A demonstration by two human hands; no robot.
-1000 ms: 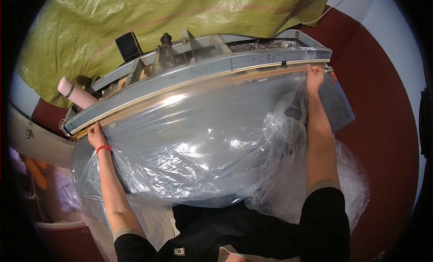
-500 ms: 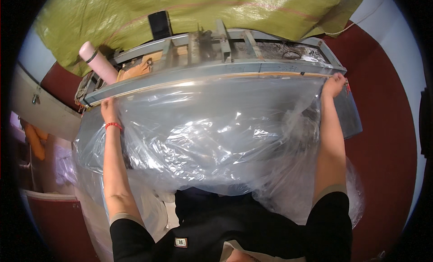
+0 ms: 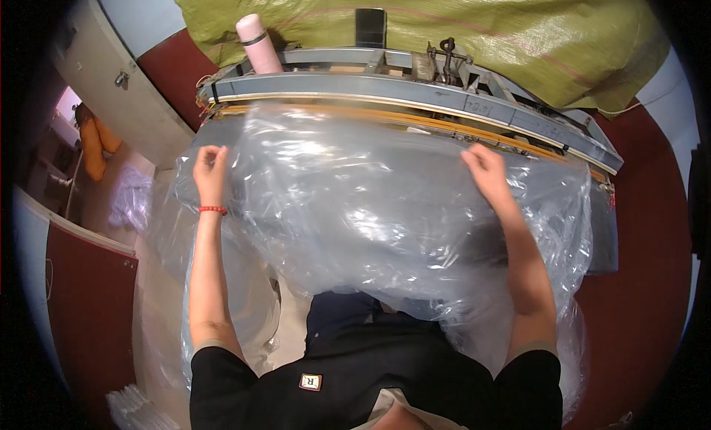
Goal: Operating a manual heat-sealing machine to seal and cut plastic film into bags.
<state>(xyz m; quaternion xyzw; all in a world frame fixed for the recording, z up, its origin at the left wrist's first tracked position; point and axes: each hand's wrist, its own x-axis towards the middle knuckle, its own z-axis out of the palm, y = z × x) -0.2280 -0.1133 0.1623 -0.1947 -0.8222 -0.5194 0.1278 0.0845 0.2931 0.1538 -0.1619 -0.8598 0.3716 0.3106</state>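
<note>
Right now the clear plastic sheet (image 3: 370, 208) lies spread between my fingers, draped from the grey metal frame (image 3: 415, 97) down toward my body. My left hand (image 3: 210, 171) pinches its left edge; my right hand (image 3: 485, 169) presses fingers curled into its top. Beyond my fingertips stand a pink bottle (image 3: 258, 43) and an olive tarp (image 3: 481, 30).

We note both hands moved inward along clear plastic sheet (image 3: 370, 208). Left hand (image 3: 210, 171), earlier at far left end of grey metal frame (image 3: 415, 89), now sits back from frame edge, fingers pinching sheet. Right hand (image 3: 485, 171), earlier stretched to frame's far right end, now nearer middle, resting on sheet. Arms less spread. Sheet now bunched between hands, no longer drawn taut. We record pink bottle (image 3: 258, 41) shifted toward top centre of view.
</note>
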